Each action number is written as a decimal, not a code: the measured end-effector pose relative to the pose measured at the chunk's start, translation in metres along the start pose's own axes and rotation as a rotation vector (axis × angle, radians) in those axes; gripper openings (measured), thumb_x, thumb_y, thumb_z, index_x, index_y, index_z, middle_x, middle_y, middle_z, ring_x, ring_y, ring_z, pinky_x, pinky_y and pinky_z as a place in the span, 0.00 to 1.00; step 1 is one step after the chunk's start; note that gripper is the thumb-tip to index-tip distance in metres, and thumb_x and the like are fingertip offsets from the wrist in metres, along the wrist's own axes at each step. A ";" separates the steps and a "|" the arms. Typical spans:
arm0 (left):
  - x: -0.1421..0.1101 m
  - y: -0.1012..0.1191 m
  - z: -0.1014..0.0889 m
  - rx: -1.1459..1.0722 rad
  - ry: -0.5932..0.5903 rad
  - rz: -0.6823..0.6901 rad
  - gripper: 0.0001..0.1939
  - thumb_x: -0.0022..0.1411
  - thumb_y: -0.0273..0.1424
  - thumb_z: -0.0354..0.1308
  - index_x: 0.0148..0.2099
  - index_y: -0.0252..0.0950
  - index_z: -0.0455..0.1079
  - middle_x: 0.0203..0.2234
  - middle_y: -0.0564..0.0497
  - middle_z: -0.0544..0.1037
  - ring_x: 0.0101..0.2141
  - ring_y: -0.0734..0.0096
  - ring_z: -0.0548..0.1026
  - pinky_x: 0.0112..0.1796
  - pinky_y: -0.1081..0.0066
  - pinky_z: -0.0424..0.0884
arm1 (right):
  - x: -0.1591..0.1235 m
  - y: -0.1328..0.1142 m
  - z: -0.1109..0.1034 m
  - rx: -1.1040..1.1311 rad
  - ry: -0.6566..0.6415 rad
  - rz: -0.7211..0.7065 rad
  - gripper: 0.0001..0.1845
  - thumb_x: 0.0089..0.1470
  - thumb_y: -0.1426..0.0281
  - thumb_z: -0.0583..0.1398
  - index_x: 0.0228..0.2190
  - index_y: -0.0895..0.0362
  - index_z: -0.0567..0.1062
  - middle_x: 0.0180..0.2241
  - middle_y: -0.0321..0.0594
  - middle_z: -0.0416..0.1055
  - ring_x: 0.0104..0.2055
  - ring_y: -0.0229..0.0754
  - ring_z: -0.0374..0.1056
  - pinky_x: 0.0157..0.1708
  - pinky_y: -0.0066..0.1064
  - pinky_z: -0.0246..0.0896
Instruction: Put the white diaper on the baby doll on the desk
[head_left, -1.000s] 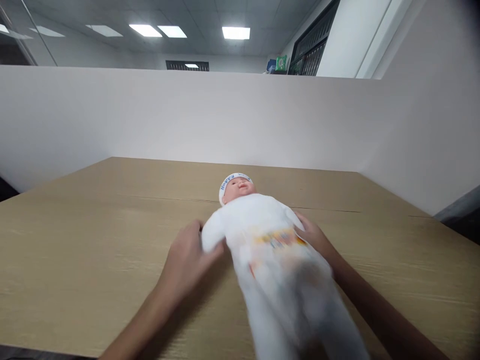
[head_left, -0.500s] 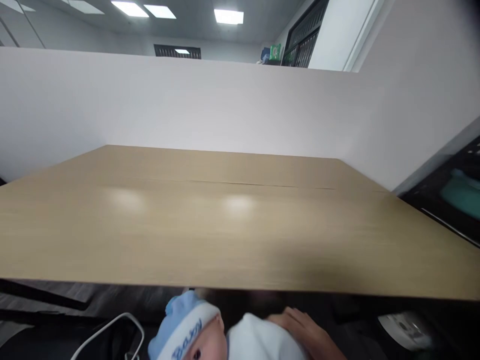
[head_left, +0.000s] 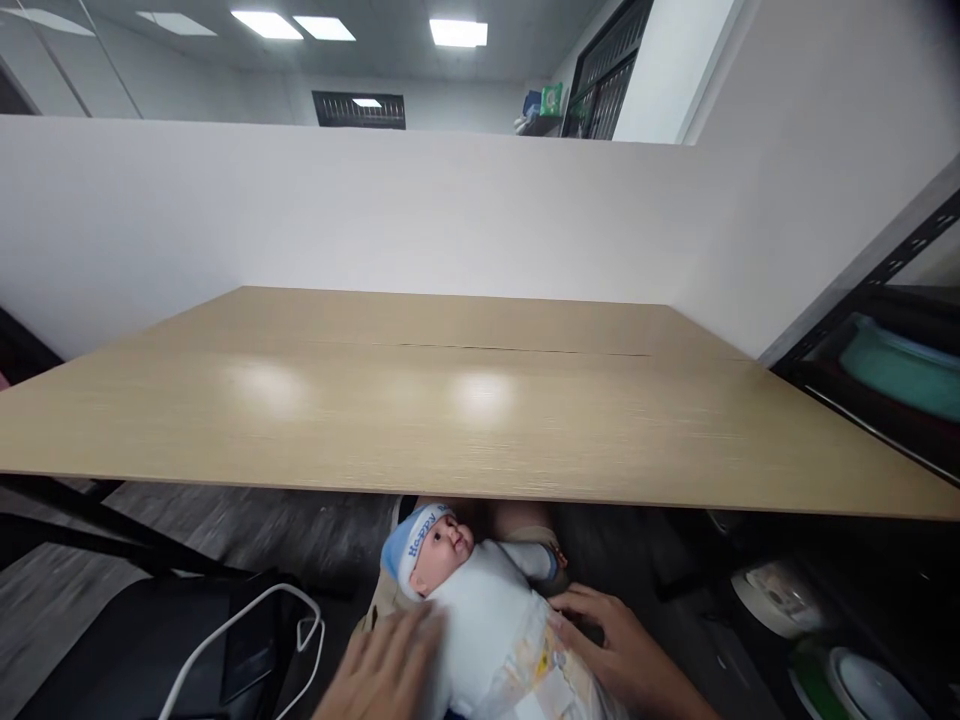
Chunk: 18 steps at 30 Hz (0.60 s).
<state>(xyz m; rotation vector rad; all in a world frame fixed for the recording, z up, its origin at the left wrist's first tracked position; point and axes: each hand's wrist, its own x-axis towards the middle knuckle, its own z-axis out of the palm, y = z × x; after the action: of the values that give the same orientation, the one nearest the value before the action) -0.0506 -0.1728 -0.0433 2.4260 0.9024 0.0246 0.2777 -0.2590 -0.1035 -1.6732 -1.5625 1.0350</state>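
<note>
A baby doll lies face up across my lap, below the table's front edge. It has a blue cap with a white lettered band, a white top and a printed diaper. At its left side is my left hand, fingers stretched out and slightly smeared by motion; it holds nothing. My right hand grips the doll at the waist, thumb on the diaper's edge and fingers curled along its side. The doll's legs are out of view.
A wooden table spans the view before a white partition. To the left are a black chair seat and a white cable. A dark shelf rack with a teal container stands right, round containers lower down.
The view has tipped downward, so more of the doll shows. My left hand has come into view beside it. My right hand has moved down from the doll's top to its diaper.
</note>
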 end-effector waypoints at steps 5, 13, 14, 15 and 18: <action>0.091 0.037 -0.003 -0.161 -0.137 0.449 0.28 0.70 0.44 0.65 0.68 0.46 0.70 0.58 0.45 0.79 0.59 0.53 0.74 0.61 0.56 0.68 | 0.008 0.016 0.008 0.045 0.074 -0.036 0.22 0.70 0.54 0.58 0.43 0.53 0.88 0.42 0.46 0.83 0.45 0.52 0.79 0.47 0.38 0.72; 0.123 0.031 0.008 -0.470 -0.152 0.736 0.10 0.74 0.42 0.62 0.47 0.42 0.78 0.44 0.52 0.87 0.47 0.65 0.81 0.57 0.64 0.66 | 0.017 0.032 0.002 -0.086 0.250 -0.094 0.21 0.72 0.55 0.57 0.49 0.54 0.84 0.47 0.50 0.82 0.52 0.54 0.78 0.58 0.47 0.71; 0.121 0.031 0.010 -0.455 -0.130 0.694 0.11 0.72 0.43 0.64 0.48 0.42 0.78 0.46 0.50 0.86 0.49 0.63 0.80 0.57 0.63 0.66 | 0.017 0.028 0.003 -0.089 0.235 -0.120 0.20 0.72 0.56 0.57 0.49 0.53 0.84 0.48 0.49 0.82 0.54 0.54 0.78 0.59 0.46 0.70; 0.118 0.031 0.011 -0.429 -0.116 0.646 0.14 0.70 0.44 0.66 0.51 0.42 0.78 0.49 0.49 0.85 0.52 0.60 0.78 0.57 0.62 0.66 | 0.016 0.023 0.004 -0.079 0.208 -0.147 0.19 0.73 0.58 0.56 0.50 0.52 0.83 0.49 0.49 0.82 0.55 0.53 0.77 0.60 0.45 0.70; 0.112 0.035 0.014 -0.331 -0.127 0.565 0.19 0.68 0.42 0.67 0.58 0.44 0.75 0.54 0.48 0.82 0.56 0.57 0.74 0.58 0.61 0.67 | 0.012 0.011 0.009 -0.011 0.095 -0.216 0.17 0.72 0.65 0.55 0.52 0.53 0.81 0.52 0.49 0.80 0.55 0.49 0.77 0.59 0.41 0.71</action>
<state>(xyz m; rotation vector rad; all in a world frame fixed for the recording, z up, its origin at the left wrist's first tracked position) 0.0600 -0.1333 -0.0567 2.2555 0.1211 0.2066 0.2755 -0.2487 -0.1190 -1.4990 -1.6464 0.8264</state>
